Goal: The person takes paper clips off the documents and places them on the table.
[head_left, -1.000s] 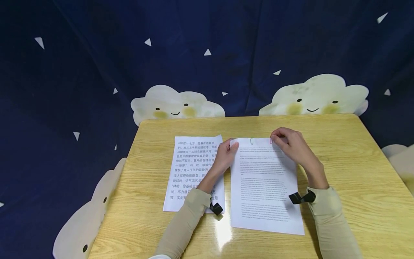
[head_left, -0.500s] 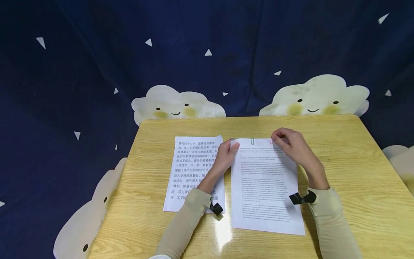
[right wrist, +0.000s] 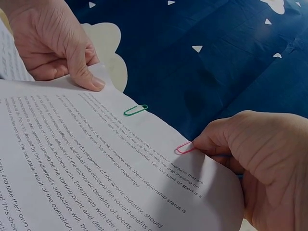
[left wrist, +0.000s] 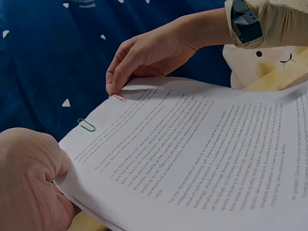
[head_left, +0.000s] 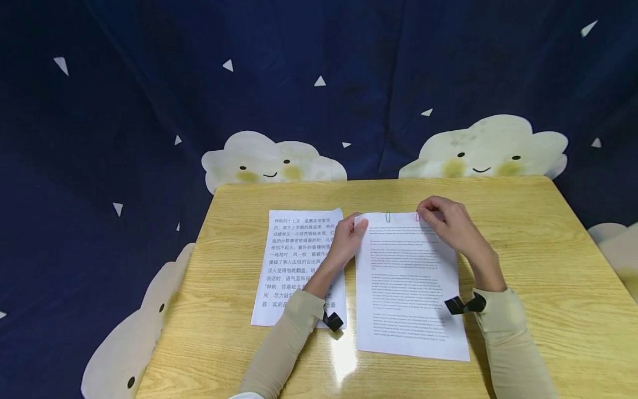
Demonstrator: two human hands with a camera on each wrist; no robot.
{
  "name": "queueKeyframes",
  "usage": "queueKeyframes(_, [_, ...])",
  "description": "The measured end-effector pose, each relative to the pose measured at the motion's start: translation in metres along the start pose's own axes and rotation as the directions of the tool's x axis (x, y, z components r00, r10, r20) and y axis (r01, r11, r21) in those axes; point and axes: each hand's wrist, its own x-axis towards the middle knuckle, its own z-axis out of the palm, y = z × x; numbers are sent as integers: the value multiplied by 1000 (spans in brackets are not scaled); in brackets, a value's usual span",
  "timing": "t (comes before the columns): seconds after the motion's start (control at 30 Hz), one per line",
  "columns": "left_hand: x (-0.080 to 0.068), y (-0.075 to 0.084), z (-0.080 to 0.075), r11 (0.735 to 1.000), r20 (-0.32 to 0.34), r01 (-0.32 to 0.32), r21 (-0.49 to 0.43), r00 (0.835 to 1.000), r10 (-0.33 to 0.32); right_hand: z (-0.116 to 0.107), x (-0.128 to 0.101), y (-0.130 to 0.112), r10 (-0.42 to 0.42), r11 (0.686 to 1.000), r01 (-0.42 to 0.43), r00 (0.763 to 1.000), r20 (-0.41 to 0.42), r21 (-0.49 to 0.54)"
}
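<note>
A printed sheaf of white paper [head_left: 408, 293] hangs tilted between both hands, its top edge raised. My left hand [head_left: 349, 238] pinches its top left corner, thumb on the front face and fingers behind. A green paper clip [right wrist: 136, 110] sits on the top edge, left of the middle. Farther right on that edge is a pink paper clip [right wrist: 185, 147]. My right hand [head_left: 448, 221] pinches the pink clip's outer end at the paper's edge, thumb and fingertip together. Behind the sheet the other right fingers are partly hidden in the right wrist view.
On the wooden table [head_left: 548, 249], left of the sheaf, lies another stack of paper [head_left: 294, 260] with large Chinese print, partly covered by the left forearm. A dark blue curtain [head_left: 279, 100] with clouds and white triangles hangs behind the table's far edge.
</note>
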Motion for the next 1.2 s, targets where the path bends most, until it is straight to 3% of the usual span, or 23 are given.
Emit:
queueKeyframes(0.4, [-1,-1,1,1000,-1,15,-5,1000,-15,-2,-2,-2,7,1000,-7,1000,-7,9])
queueKeyframes(0.73, [0,-2,1,1000,-15,14,13,1000,-14,-11,-3,-3,10,1000,-9,996,-84,12])
queueKeyframes(1.2, [0,-2,1,1000,-1,-7,-14,1000,7,-11,-3,-1,-25,1000,25,999,-34,6])
